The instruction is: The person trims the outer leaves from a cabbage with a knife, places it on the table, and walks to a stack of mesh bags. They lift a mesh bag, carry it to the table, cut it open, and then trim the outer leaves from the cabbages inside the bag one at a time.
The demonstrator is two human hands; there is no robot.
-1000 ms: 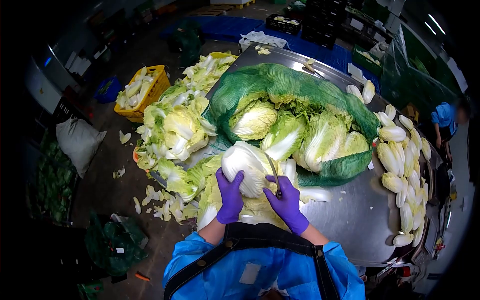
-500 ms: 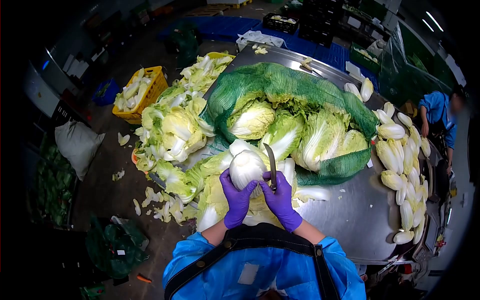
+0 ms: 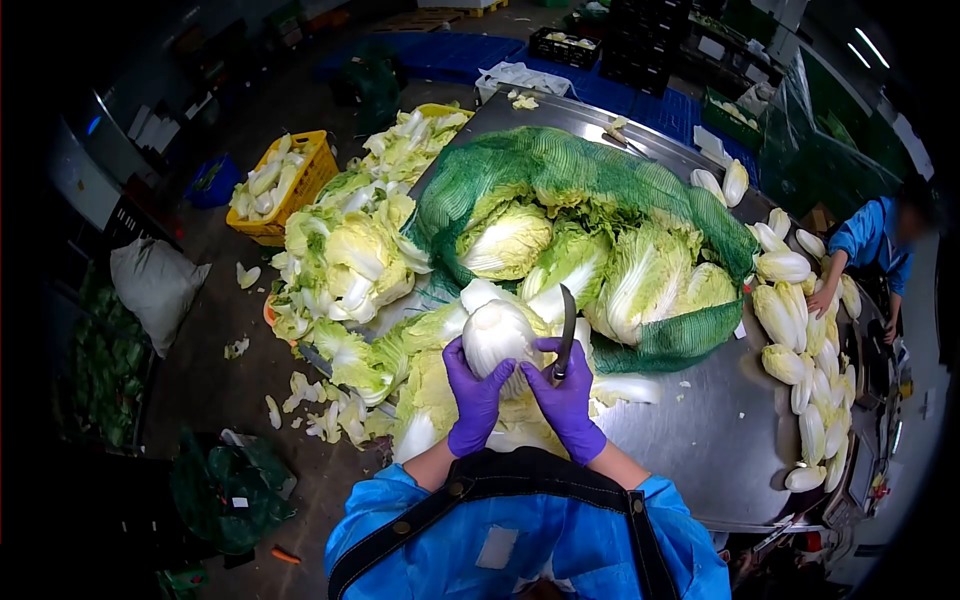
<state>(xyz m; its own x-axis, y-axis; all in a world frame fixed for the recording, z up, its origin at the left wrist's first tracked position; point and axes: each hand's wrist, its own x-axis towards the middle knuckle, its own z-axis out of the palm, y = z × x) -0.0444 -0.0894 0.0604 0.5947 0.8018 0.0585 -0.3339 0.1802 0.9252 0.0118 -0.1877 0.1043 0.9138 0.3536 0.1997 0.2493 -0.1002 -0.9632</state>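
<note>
A napa cabbage (image 3: 497, 333) is held in front of me with its pale cut base facing up. My left hand (image 3: 474, 397), in a purple glove, is closed around its left side. In my right hand (image 3: 563, 400), also gloved, is a curved knife (image 3: 568, 330) with its blade pointing up and away. The right thumb rests against the lower right of the cabbage. Loose cabbage leaves (image 3: 425, 385) lie beneath and to the left. Just beyond, a green mesh sack (image 3: 590, 160) lies opened around several whole cabbages (image 3: 640, 275).
Trimmed cabbages (image 3: 815, 370) line the right side of the metal table (image 3: 700, 440), where a co-worker (image 3: 875, 240) stands. At left are a large heap of leaves (image 3: 350, 260) and a yellow crate (image 3: 300, 185). Another knife (image 3: 625, 140) lies at the far edge.
The knife has shifted slightly right, its tip away from the cabbage. The co-worker at right has reached an arm to the row of trimmed cabbages.
</note>
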